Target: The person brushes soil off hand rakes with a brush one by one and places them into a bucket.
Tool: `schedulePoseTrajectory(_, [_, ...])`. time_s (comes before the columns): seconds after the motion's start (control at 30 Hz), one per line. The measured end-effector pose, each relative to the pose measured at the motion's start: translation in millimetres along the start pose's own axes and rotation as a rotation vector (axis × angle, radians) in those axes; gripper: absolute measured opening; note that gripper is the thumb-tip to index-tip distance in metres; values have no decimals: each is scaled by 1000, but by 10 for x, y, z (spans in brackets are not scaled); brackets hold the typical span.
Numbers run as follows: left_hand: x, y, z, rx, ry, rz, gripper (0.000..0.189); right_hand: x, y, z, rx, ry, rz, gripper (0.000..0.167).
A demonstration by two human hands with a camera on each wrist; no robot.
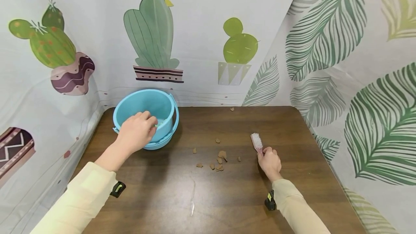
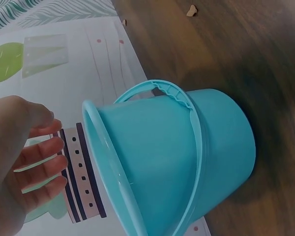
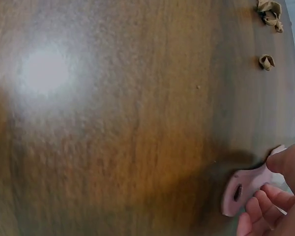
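A light blue bucket [image 1: 146, 98] with its handle lowered stands upright at the back left of the table. Over its near rim is my left hand [image 1: 137, 130], fingers loosely bent; the left wrist view shows them beside the bucket's mouth with nothing visible in them. On the right, my right hand [image 1: 270, 161] grips the pink handle of a white-bristled brush [image 1: 256, 141]. That handle's end, with a hole in it, shows in the right wrist view, pinched between thumb and fingers. Dry brown leaf pieces [image 1: 222, 154] lie scattered between the hands.
The dark wooden table [image 1: 234, 198] meets a printed cloth [image 1: 201, 39] along its back and sides. One small leaf bit [image 1: 232, 109] lies at the back edge. A pale glare streak shows on the table's front part.
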State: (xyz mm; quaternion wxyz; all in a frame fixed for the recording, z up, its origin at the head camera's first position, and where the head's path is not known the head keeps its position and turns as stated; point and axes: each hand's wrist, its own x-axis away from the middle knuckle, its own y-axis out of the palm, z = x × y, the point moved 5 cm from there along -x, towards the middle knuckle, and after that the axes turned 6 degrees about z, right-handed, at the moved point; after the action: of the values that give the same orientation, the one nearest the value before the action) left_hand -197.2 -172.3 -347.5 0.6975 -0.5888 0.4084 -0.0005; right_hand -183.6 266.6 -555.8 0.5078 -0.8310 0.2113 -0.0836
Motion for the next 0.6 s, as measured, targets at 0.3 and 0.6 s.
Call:
schedulePoseTrajectory(0.3, [1, 50, 5, -10, -32, -31, 9, -79, -126, -107, 68, -125, -9, 21])
schedulePoseTrajectory(0.6, [11, 83, 16, -11, -21, -20, 11, -133, -363, -273, 84, -286, 52, 12])
